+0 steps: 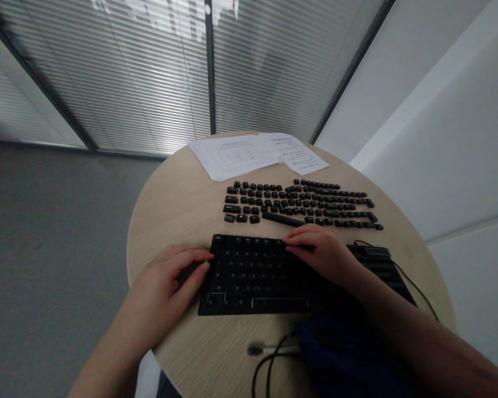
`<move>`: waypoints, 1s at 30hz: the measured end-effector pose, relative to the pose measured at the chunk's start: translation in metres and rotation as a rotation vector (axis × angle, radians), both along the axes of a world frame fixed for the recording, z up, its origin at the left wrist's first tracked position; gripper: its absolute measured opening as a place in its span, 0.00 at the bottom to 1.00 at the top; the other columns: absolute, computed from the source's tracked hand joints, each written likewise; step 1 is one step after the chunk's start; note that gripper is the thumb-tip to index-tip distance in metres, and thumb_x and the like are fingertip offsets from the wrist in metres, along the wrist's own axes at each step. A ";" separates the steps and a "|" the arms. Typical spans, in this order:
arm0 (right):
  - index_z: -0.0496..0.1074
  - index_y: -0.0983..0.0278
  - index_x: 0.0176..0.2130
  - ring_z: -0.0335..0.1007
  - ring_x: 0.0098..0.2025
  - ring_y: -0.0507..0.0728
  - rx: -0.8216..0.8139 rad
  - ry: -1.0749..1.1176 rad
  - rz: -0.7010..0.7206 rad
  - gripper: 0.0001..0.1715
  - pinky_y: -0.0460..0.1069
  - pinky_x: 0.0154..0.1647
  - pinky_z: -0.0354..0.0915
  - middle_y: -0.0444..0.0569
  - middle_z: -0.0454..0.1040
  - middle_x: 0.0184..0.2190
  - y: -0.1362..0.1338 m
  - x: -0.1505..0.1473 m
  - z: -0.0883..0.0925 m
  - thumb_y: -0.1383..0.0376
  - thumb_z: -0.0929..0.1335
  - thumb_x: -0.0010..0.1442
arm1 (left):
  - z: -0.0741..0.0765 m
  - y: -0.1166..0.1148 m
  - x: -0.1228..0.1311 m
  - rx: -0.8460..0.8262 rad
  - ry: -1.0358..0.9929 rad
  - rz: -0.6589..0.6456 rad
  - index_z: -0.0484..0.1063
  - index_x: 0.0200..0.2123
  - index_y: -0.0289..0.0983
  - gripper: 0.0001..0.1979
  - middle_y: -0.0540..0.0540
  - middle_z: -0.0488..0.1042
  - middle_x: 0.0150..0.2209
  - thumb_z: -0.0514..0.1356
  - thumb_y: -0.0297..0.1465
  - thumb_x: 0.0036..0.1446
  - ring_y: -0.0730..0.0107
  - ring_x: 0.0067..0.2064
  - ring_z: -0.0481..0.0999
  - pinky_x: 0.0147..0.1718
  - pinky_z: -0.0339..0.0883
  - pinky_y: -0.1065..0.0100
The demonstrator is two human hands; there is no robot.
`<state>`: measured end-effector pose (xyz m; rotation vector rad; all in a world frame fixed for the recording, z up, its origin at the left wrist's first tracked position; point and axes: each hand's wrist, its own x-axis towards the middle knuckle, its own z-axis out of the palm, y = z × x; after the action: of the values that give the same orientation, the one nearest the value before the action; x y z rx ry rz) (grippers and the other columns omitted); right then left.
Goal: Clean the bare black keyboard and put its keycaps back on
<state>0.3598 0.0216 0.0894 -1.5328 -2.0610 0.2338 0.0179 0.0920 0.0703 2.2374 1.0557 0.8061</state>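
A black keyboard (249,276) lies on the round table, most of its keycaps off and the bare switches showing. Only a few caps stand in its top row. My left hand (170,282) grips the keyboard's left edge, thumb and fingertips drawn close together there. Over the top row, my right hand (319,251) has its thumb and fingers pinched at a small black keycap (279,241). That hand and forearm cover part of the keyboard's right half. Behind the keyboard, loose black keycaps (232,209) are laid out in rows, with a long spacebar cap (283,219) among them.
Printed paper sheets (236,155) lie at the table's (170,199) far side. A brush-like tool (255,350) and looped black cable (269,359) lie near the front edge, beside dark blue cloth (336,354). Another cable (419,290) runs off the right side.
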 end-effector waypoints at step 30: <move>0.84 0.57 0.45 0.80 0.47 0.62 0.134 -0.157 -0.252 0.13 0.58 0.54 0.72 0.50 0.84 0.44 0.011 0.049 0.056 0.60 0.69 0.67 | 0.001 0.003 0.001 0.028 0.012 0.000 0.80 0.43 0.44 0.16 0.44 0.84 0.43 0.57 0.46 0.66 0.59 0.44 0.83 0.46 0.79 0.57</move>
<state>0.4092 0.0325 0.1458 -1.7520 -1.9297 -0.1207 0.0192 0.0946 0.0715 2.2679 1.0565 0.8128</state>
